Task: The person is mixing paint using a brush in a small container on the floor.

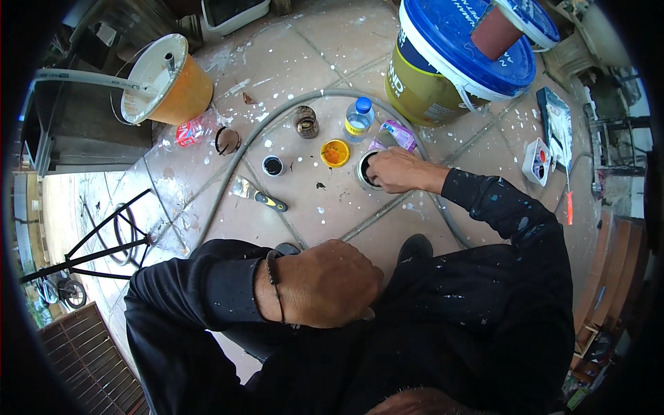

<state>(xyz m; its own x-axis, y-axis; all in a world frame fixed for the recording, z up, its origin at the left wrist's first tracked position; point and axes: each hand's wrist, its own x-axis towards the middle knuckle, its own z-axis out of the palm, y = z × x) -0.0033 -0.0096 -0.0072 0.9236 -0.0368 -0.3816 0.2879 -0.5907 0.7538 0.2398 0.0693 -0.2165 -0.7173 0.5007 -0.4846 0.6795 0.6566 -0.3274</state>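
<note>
My right hand [398,170] reaches forward, its fingers closed at the rim of a small round can [362,178] with a dark inside. The fingertips are partly hidden there. My left hand [328,282] is curled into a fist above my lap, its back turned up; whatever it may hold is hidden. Near the can are a yellow-rimmed tub of orange paint [335,153], a clear bottle with a blue cap [359,121] and a purple packet [399,134]. A small cup of dark paint [273,166], a dark-stained jar [306,122] and a putty knife [258,194] lie farther left.
A grey hose [241,155] curves around the small containers on the paint-spotted tile floor. A large blue-lidded bucket [429,83] stands beyond my right hand, an orange bucket [187,93] at the far left. A paint tray [555,121] and a white box [536,162] lie at right.
</note>
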